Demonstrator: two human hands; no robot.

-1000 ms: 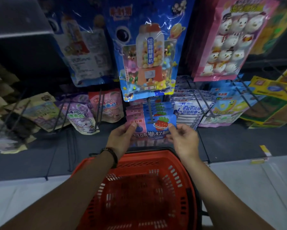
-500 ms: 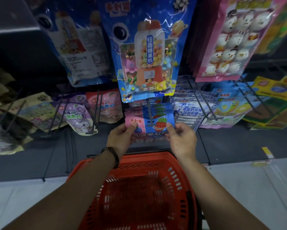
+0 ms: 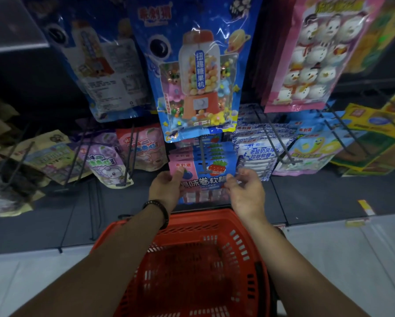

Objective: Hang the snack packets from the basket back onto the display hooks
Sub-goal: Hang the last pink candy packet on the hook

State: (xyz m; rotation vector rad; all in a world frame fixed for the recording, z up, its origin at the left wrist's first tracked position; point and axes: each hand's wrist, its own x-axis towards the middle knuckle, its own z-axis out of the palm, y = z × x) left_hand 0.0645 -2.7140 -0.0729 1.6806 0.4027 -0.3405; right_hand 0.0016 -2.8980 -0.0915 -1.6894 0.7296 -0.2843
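Above the red basket (image 3: 214, 213), the pink-and-blue snack packet (image 3: 206, 180) sits between both hands at the display hook (image 3: 202, 156) tip, left hand (image 3: 166, 187) pinching its left edge, right hand (image 3: 247, 194) fingers (image 3: 243, 173) curled on its right edge; packet's bottom hidden by the basket rim, hook hole unreadable.

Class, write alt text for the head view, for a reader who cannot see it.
The left hand and right hand pinch a pink-and-blue packet by its sides on a hook, among other hanging packets. A red basket sits below.
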